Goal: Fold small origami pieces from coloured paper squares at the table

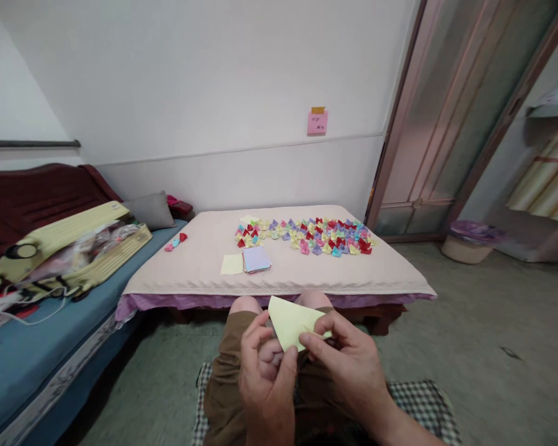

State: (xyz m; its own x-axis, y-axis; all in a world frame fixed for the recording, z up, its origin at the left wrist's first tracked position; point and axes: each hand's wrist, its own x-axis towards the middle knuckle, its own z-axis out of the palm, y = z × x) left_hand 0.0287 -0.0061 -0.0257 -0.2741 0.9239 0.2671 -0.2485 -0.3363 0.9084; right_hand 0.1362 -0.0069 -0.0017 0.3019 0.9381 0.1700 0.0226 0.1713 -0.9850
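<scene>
Ahead, a low cloth-covered table (199,266) carries a wide spread of small folded paper pieces (307,235) and a stack of paper squares (256,259). Nearer, above the lap, the left hand (265,371) and right hand (348,359) both pinch a yellow sheet (291,322), seemingly folded into a triangle.

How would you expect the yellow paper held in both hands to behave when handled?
The yellow paper, pinched between left hand and right hand, looks thin: probably light and floppy. Its crisp edge suggests it creases easily.
</scene>
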